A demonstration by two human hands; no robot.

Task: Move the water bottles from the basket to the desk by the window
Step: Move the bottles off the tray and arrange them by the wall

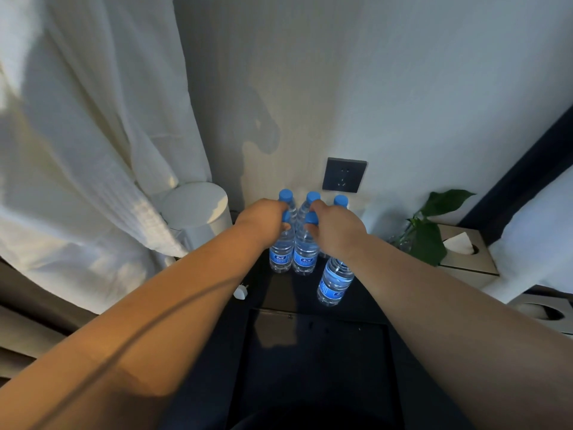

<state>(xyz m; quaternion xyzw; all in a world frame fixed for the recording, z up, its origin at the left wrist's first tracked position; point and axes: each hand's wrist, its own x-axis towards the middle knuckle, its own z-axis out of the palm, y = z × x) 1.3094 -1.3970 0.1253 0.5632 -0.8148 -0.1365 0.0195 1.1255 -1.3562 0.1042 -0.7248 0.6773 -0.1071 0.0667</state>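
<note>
Head view looks down along both of your bare forearms to a dark desk (pixel 279 293) set against a pale wall, with a white curtain (pixel 93 135) hanging on the left. Your left hand (pixel 263 221) is closed around the neck of the front left bottle (pixel 282 252), fingers curled just under its blue cap. Your right hand (pixel 336 226) grips the neck of the front middle bottle (pixel 305 256) the same way, and the two bottles stand upright, touching side by side on the desk. Behind them three more blue-capped bottles (pixel 310 200) stand in a row near the wall, just below a dark wall socket (pixel 344 175). Another bottle (pixel 335 280) stands nearer to you on the right, its top hidden under your right forearm, so whether it leans is hard to say. A white cylindrical device (pixel 198 209) sits left of the bottles beside the curtain, and a small white plug (pixel 239 291) lies on the desk near your left forearm. To the right are a green leafy plant (pixel 434 237) and a tissue box (pixel 468 252).
</note>
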